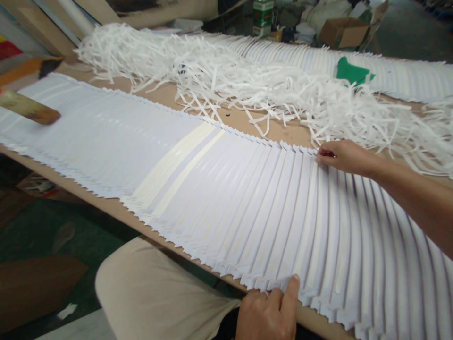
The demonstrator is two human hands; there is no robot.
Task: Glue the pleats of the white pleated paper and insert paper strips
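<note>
A long row of overlapping white paper sheets [226, 208] lies fanned across a brown board table [244, 125], with pale cream bands [173, 170] on some sheets. My left hand [267, 314] grips the row's near edge, thumb on top. My right hand [345, 158] reaches across and pinches the far edge. A tangled heap of white paper strips [226, 80] lies just beyond my right hand. A wooden handle with a dark tip [28, 106] rests on the row's left end.
A second fanned row of white sheets [399, 75] lies behind the strips, with a green paper piece [354, 72] on it. My beige-covered knee [148, 288] sits below the table's near edge. A cardboard box [343, 32] and a green-and-white can [264, 19] stand beyond.
</note>
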